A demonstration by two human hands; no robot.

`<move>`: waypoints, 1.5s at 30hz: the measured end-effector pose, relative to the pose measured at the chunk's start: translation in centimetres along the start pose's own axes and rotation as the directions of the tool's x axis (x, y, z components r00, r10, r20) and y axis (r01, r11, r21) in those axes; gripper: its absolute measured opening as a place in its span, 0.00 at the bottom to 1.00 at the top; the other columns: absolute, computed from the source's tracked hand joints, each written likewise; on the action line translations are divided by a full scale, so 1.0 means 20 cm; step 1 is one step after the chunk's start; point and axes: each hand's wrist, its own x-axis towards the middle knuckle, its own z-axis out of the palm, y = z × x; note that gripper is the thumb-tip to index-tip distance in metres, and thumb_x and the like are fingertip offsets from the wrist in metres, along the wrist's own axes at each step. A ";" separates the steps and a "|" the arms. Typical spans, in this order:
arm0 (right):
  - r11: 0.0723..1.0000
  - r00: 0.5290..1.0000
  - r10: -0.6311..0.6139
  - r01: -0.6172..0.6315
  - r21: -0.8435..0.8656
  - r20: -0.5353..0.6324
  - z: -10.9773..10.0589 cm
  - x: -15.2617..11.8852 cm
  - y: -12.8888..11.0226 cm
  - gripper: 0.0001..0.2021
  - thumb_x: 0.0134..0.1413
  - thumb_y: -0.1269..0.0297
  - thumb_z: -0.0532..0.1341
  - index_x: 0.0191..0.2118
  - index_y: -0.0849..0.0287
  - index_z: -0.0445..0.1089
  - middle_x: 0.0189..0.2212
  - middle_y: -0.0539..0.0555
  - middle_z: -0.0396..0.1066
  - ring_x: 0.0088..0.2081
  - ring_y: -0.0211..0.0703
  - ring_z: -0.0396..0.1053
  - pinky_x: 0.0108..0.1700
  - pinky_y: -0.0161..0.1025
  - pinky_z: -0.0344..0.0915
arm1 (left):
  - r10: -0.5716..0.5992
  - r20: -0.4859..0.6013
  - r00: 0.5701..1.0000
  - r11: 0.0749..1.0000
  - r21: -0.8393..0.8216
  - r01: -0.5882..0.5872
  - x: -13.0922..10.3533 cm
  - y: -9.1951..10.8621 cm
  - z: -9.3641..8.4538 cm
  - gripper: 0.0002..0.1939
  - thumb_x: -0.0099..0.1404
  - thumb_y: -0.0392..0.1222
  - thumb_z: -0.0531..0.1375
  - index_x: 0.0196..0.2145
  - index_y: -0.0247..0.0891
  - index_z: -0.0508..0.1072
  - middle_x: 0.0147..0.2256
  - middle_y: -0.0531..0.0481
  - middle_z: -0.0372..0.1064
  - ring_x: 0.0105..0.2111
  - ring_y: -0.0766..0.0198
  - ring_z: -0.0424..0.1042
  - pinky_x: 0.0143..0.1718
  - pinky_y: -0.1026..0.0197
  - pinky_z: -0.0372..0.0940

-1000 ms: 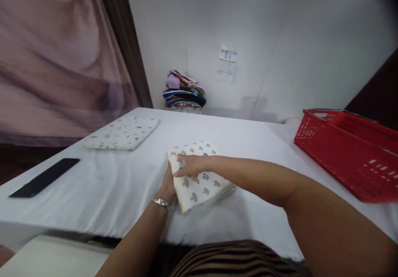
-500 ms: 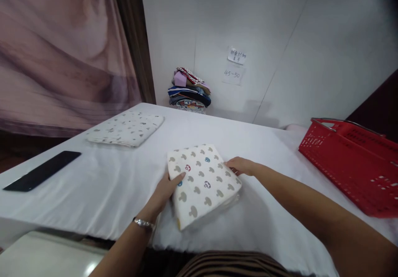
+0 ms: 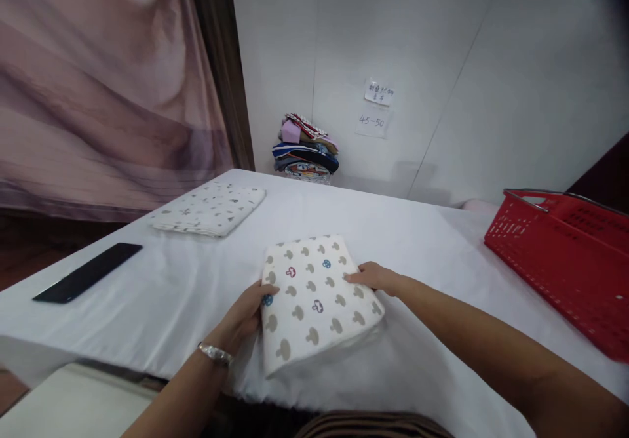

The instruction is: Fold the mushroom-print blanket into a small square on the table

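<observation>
A folded white cloth with grey mushroom prints [image 3: 314, 300] lies near the front edge of the white-covered table [image 3: 393, 228]. My left hand [image 3: 248, 307] grips its left edge, thumb on top and the other fingers mostly hidden beside or under it. On the opposite edge, my right hand [image 3: 371, 277] holds the cloth with the thumb on top, its fingers partly tucked below. Farther back on the left rests another folded white cloth with small grey prints [image 3: 211, 208], touched by neither hand.
A black flat object [image 3: 88, 273] lies at the table's left. The red basket [image 3: 560, 261] stands on the right. Behind the table's far edge is a stack of folded fabrics [image 3: 305, 149], below paper signs [image 3: 372, 123] on the wall. A pale surface [image 3: 73, 402] shows at lower left.
The view has shifted slightly. Both hands remain at the mushroom cloth, which has turned a little; my right thumb now lies on top of it, and my left hand sits along its left edge.
</observation>
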 end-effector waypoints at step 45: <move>0.721 0.992 -0.104 0.123 0.682 -0.068 -0.27 -0.16 0.42 0.19 0.53 0.60 0.61 0.49 0.65 0.65 0.43 0.63 0.73 0.42 0.50 0.73 0.44 0.45 0.70 | 0.218 0.077 0.973 0.773 0.595 -0.221 0.24 -0.07 0.49 0.28 0.51 0.42 0.64 0.50 0.36 0.62 0.45 0.41 0.70 0.39 0.57 0.73 0.37 0.61 0.66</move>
